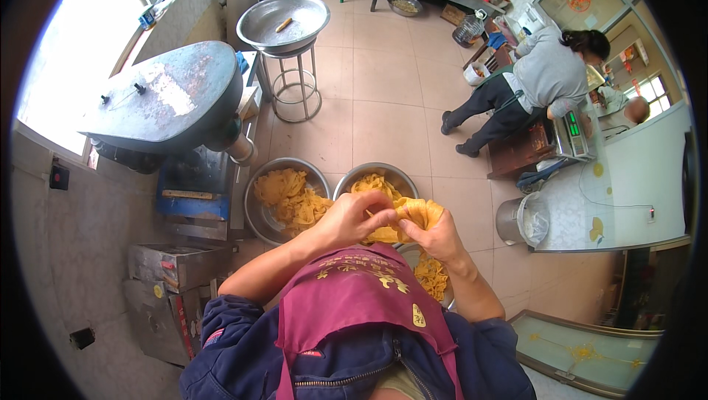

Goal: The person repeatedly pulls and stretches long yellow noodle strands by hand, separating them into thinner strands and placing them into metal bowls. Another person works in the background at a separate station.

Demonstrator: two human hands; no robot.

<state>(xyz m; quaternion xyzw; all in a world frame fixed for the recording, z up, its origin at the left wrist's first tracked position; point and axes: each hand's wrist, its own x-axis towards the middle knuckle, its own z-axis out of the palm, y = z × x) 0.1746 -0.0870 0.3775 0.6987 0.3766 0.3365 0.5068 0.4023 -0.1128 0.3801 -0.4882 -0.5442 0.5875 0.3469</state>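
A soft, wrinkled yellow food sheet [420, 212], perhaps tofu skin, is held up in front of my apron. My right hand [436, 238] grips its folded right side, thumb toward me. At its left edge my left hand [352, 219] is curled, thumb and fingers pinching. Below, a metal basin [398, 174] of similar yellow sheets stands on the floor, partly covered by my hands. To its left is another basin [253, 217] with a heap of crumpled yellow sheets [287, 197]. Thin yellow strips [430, 275] lie in a third bowl, mostly hidden by my apron and right arm.
At left stands a large grey machine [173, 94]. A wide metal basin [310, 8] holding a short wooden stick tops a round stool. A person [542, 68] bends over the counter at right, near a scale [574, 134]. A lined bin [527, 219] stands below.
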